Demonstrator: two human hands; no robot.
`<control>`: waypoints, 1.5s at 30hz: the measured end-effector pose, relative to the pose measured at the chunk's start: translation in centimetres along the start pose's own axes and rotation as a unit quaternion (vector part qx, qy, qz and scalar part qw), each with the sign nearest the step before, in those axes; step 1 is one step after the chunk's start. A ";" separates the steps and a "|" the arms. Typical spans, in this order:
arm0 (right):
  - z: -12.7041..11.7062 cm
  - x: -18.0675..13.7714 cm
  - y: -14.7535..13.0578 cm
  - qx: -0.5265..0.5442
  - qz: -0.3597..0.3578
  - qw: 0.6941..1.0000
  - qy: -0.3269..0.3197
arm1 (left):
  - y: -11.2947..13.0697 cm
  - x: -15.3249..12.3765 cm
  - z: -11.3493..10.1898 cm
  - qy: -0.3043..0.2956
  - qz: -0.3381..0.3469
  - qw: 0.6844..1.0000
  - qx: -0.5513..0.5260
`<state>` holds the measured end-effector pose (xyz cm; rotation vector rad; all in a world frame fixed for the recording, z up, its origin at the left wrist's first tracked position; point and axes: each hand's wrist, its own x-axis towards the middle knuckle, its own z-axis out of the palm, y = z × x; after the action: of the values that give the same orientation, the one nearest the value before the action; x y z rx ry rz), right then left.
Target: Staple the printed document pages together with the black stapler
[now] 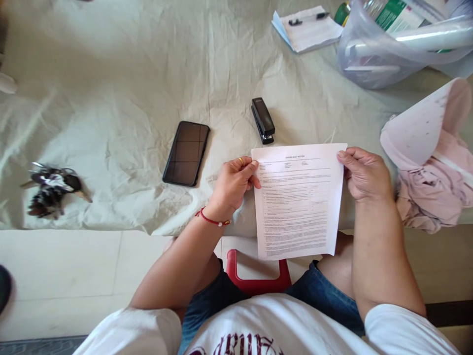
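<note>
A printed white paper sheet (297, 202) is held up in front of me, over the edge of a cloth-covered surface (121, 98). My left hand (232, 185), with a ring and a red bracelet at the wrist, pinches the sheet's upper left edge. My right hand (364, 172) grips its upper right corner. A black stapler (263, 120) lies on the cloth just beyond the sheet. A black phone (186, 153) lies face up to the left of my left hand.
A bunch of keys (51, 190) lies at the far left. A clipboard with paper and a pen (308, 27) is at the back. A clear plastic bag (391, 44) with bottles and pink cloth (432, 162) sit at the right. A red stool (258, 281) shows between my knees.
</note>
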<state>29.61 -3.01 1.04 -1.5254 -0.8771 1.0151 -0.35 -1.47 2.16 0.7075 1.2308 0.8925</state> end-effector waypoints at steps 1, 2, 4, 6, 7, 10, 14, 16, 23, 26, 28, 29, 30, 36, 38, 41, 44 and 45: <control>-0.1 0.0 -0.1 0.005 0.005 1.000 0.001 | 0.1 0.0 0.0 0.001 -0.004 1.000 -0.003; -0.3 0.1 -0.2 0.011 0.013 1.000 0.002 | 0.2 0.0 0.1 0.003 -0.009 1.000 -0.007; -0.6 0.3 -0.2 0.021 0.032 0.999 0.000 | 0.4 0.0 0.1 0.004 -0.020 1.000 -0.014; -1.0 0.5 -0.1 0.012 0.039 0.999 -0.007 | 0.4 0.0 0.0 0.000 -0.030 0.999 -0.017; -1.1 0.7 0.1 0.001 0.036 0.999 -0.010 | 0.4 0.0 0.0 -0.005 -0.035 0.999 -0.015; -1.1 0.9 1.1 -0.042 0.008 0.999 -0.012 | 0.1 -0.1 -0.1 -0.020 -0.040 0.999 0.004; -0.4 0.8 1.8 -0.173 -0.108 0.979 -0.004 | -0.2 -0.2 0.0 -0.036 -0.027 0.998 0.039; 0.1 0.4 1.3 -0.291 -0.216 0.932 0.001 | -0.3 -0.3 0.0 -0.045 -0.025 0.997 0.049; 1.5 -0.6 -0.1 -0.491 -0.335 0.799 -0.093 | -0.4 -0.2 0.1 -0.045 -0.026 0.997 0.058; 1.8 -0.9 0.3 -0.491 -0.333 0.801 -0.084 | -0.4 -0.3 0.2 -0.046 -0.025 0.997 0.059; 1.9 -1.0 0.5 -0.490 -0.330 0.802 -0.090 | -0.4 -0.3 0.2 -0.046 -0.028 0.997 0.055; 2.0 -1.1 0.6 -0.489 -0.327 0.804 -0.092 | -0.4 -0.3 0.2 -0.046 -0.028 0.997 0.052; 2.1 -1.2 0.6 -0.487 -0.324 0.806 -0.090 | -0.5 -0.4 0.2 -0.049 -0.028 0.997 0.052; 4.2 -2.6 -0.3 -0.464 -0.335 0.818 -0.061 | -1.1 -0.4 0.0 -0.073 -0.014 0.994 0.079; 5.4 -3.3 -0.6 -0.457 -0.344 0.817 -0.077 | -1.2 -0.6 0.1 -0.086 -0.010 0.992 0.089; 7.1 -4.1 -0.6 -0.445 -0.351 0.818 -0.099 | -1.3 -0.7 0.3 -0.100 -0.003 0.991 0.091; 8.3 -4.4 -0.7 -0.433 -0.352 0.822 -0.115 | -1.5 -0.7 0.5 -0.130 0.002 0.988 0.084; 8.6 -4.4 -0.7 -0.427 -0.350 0.825 -0.118 | -1.6 -0.8 0.5 -0.142 0.004 0.986 0.082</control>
<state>20.00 -3.87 1.70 -1.5462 -2.0776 0.2274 0.40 -2.91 1.30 0.9386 1.0530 0.6730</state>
